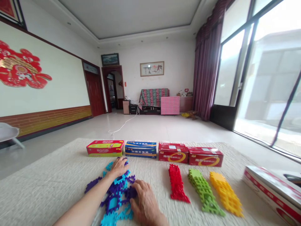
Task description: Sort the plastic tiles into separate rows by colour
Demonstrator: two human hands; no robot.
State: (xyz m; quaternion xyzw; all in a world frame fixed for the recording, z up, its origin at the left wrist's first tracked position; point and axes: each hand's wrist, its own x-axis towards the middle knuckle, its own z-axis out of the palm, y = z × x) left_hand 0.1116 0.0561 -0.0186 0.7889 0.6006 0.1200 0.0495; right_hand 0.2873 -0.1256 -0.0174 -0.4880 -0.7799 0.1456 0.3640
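My left hand (pixel 120 168) reaches to the far end of a loose pile of interlocking plastic tiles, its fingers bent down over a blue-purple tile there. Light-blue tiles (pixel 109 219) and dark-purple tiles (pixel 92 185) overlap in this pile, partly covered by my left forearm. At the pile's right side, my right hand (pixel 146 199) has its thumb and fingers around the edge of a purple tile (pixel 131 193). To the right lie three overlapping rows of similar tiles: red tiles (pixel 176 183), green tiles (pixel 205 191) and yellow tiles (pixel 225 194).
Along the beige mat (pixel 63 175) stand a red-and-yellow box (pixel 105 148), a blue box (pixel 140 149) and two red boxes (pixel 173 153). A white-and-red box (pixel 272 194) lies at the right. Beyond are a white chair (pixel 8 131) and a cable (pixel 124 123).
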